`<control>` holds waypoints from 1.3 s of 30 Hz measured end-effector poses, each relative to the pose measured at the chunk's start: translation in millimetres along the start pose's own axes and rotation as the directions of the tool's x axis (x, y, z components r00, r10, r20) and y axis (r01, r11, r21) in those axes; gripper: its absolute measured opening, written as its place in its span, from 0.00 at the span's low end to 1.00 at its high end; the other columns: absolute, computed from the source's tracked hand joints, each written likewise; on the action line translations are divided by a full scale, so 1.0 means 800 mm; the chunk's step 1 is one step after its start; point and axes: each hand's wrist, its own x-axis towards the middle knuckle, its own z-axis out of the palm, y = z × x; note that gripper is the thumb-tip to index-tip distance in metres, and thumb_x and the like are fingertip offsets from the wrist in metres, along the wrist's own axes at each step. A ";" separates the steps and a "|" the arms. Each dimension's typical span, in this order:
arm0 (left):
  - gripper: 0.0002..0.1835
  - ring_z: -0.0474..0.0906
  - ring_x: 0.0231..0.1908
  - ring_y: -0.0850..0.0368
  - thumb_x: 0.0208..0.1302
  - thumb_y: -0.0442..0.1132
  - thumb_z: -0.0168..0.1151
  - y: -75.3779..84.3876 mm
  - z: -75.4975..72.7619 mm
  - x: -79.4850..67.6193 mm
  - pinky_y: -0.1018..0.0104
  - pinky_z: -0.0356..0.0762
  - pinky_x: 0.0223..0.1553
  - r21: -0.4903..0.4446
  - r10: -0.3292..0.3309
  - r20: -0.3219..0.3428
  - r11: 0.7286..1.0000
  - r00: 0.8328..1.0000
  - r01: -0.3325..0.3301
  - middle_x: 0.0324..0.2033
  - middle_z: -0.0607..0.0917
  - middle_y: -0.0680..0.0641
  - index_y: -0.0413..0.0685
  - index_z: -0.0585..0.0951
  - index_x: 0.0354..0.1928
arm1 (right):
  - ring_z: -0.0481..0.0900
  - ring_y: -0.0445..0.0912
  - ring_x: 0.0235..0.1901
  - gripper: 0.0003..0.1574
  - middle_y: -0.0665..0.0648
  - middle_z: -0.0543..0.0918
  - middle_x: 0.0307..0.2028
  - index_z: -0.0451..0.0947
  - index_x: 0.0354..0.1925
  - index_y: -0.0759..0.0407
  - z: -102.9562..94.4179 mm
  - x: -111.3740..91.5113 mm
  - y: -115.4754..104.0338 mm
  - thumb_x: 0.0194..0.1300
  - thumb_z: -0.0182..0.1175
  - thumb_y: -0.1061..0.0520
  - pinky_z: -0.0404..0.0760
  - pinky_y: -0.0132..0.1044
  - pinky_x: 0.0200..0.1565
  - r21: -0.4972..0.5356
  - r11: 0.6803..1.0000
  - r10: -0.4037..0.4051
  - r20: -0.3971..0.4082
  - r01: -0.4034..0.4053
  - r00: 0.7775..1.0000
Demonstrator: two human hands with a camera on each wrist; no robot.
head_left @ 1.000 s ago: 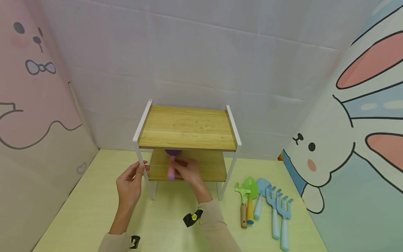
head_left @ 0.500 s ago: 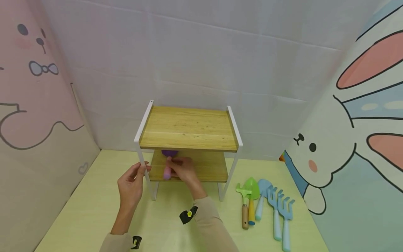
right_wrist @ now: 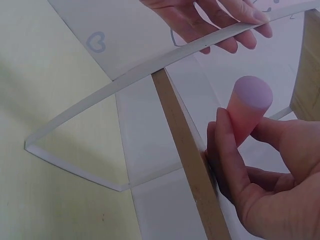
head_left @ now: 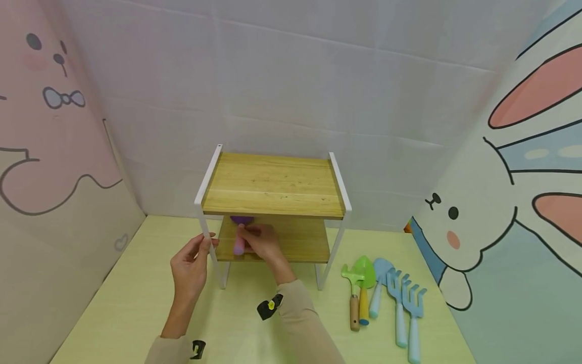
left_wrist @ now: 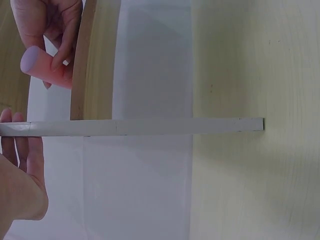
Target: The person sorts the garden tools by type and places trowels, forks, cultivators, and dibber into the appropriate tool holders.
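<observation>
A small two-tier rack (head_left: 273, 184) with wooden shelves and a white metal frame stands on the table. My left hand (head_left: 188, 268) pinches the rack's left front leg (left_wrist: 150, 128), thumb on the near side and fingers behind. Between the two shelves, my right hand (head_left: 265, 242) grips the pink handle of a garden tool (head_left: 238, 246) by thumb and fingers. Its lilac handle end points toward me over the front edge of the lower shelf (head_left: 300, 242). The tool's purple head is mostly hidden under the upper shelf.
Right of the rack, several garden tools lie on the pale table (head_left: 254, 323): a green tool with a wooden handle (head_left: 354, 308), a green trowel (head_left: 365, 273), a blue shovel (head_left: 382, 266) and two blue forks (head_left: 413, 303). Printed cloth walls stand at the back and sides.
My right hand has shifted left with the garden tool, and the handle has slid slightly deeper over the lower shelf. My left hand keeps its place at the leg.
</observation>
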 end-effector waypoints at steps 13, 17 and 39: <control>0.09 0.88 0.36 0.63 0.73 0.27 0.60 0.000 0.001 0.000 0.76 0.82 0.42 -0.015 -0.010 -0.013 1.000 1.000 0.010 0.30 0.90 0.48 0.24 0.84 0.45 | 0.84 0.39 0.27 0.20 0.57 0.89 0.33 0.86 0.47 0.68 -0.001 0.001 0.003 0.71 0.66 0.50 0.85 0.33 0.31 -0.005 1.000 -0.025 -0.018 0.025 1.000; 0.09 0.88 0.36 0.64 0.73 0.26 0.60 -0.002 0.001 0.000 0.77 0.82 0.43 -0.018 -0.011 -0.016 1.000 1.000 0.010 0.30 0.90 0.49 0.23 0.84 0.45 | 0.85 0.41 0.29 0.21 0.59 0.89 0.34 0.86 0.47 0.68 -0.003 -0.001 0.003 0.71 0.65 0.49 0.85 0.33 0.32 -0.034 0.998 -0.046 -0.026 0.045 0.999; 0.09 0.88 0.38 0.63 0.74 0.28 0.60 -0.001 0.000 0.000 0.76 0.82 0.44 0.004 -0.002 -0.006 1.000 1.000 0.002 0.30 0.90 0.46 0.26 0.85 0.45 | 0.89 0.47 0.31 0.13 0.60 0.90 0.36 0.86 0.42 0.67 0.013 -0.004 0.002 0.65 0.69 0.58 0.83 0.29 0.28 -0.216 0.959 -0.209 -0.096 0.185 0.973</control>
